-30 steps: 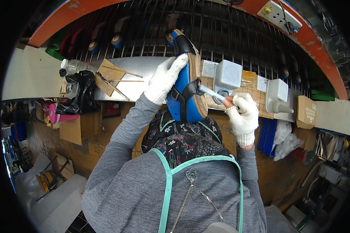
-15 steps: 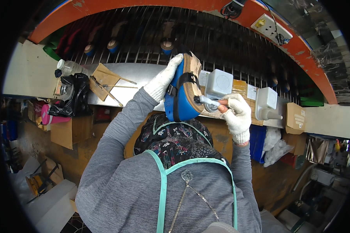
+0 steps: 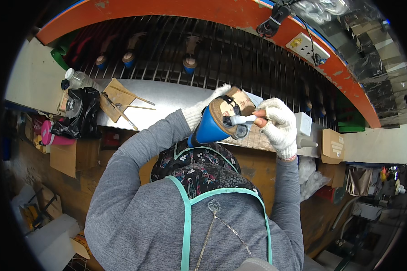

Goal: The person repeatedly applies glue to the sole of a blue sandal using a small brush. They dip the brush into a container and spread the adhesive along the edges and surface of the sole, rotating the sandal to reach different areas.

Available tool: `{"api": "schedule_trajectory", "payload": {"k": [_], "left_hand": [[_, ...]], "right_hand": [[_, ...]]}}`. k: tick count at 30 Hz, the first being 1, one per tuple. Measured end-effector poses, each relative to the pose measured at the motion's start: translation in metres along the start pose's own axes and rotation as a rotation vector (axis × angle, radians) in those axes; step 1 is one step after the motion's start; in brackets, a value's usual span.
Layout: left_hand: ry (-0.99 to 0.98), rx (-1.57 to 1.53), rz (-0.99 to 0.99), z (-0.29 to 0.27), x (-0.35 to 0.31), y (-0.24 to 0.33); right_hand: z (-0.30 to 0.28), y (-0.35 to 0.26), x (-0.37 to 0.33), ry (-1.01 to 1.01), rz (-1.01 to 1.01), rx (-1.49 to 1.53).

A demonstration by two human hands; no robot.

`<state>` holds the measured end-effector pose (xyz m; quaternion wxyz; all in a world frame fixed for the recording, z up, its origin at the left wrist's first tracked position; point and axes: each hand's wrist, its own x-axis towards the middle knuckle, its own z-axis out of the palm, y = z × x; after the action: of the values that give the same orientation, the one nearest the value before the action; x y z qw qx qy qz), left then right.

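My left hand (image 3: 200, 110), in a white knitted glove with bare fingertips, is closed around a blue shoe last (image 3: 208, 128). A brown rim and black straps run over the last, and its tan underside (image 3: 243, 102) faces up and to the right. Between the thumb and fingers of my right hand (image 3: 278, 128), gloved the same way, is a small brush (image 3: 243, 119) with a whitish handle. Its dark tip touches the brown rim near the toe. The left fingers are mostly hidden behind the last. Just below the brush a round grey container mouth (image 3: 241, 132) shows.
Beyond the metal ledge (image 3: 167, 92) lies a rack of metal bars (image 3: 163, 45) with more blue lasts (image 3: 189, 65). Leftward are brushes on cardboard (image 3: 117, 101), a clear bottle (image 3: 82, 80) and a black bag (image 3: 83, 113). White containers (image 3: 303, 123) and a carton (image 3: 332, 145) stand right.
The shoe last has been turned and tilted, so its underside now faces right and its toe points lower left. My right hand has followed with the brush, still against the rim.
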<state>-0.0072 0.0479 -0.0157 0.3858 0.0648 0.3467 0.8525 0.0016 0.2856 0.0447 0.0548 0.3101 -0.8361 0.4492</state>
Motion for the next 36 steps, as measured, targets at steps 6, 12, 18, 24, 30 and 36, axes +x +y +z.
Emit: {"api": "schedule_trajectory", "payload": {"k": [6, 12, 18, 24, 30, 36], "left_hand": [[-0.407, -0.196, -0.145, 0.000, -0.013, -0.014], [-0.687, -0.652, -0.305, -0.011, -0.021, -0.051], [-0.056, -0.209, 0.135, -0.078, -0.002, -0.127], [0.042, -0.319, 0.183, -0.111, 0.026, -0.174], [-0.021, 0.037, 0.023, -0.049, -0.020, -0.108], [-0.270, -0.083, 0.050, -0.027, -0.006, -0.051]], "right_hand": [[-0.002, 0.000, 0.022, -0.134, -0.144, -0.020], [-0.003, -0.004, 0.037, -0.279, -0.154, -0.104], [-0.005, -0.002, 0.040, -0.337, -0.120, -0.154], [-0.012, -0.001, 0.041, -0.405, -0.130, -0.189], [-0.034, 0.004, 0.062, -0.632, -0.079, 0.022], [-0.068, -0.009, 0.043, -0.274, 0.072, 0.022]]}}
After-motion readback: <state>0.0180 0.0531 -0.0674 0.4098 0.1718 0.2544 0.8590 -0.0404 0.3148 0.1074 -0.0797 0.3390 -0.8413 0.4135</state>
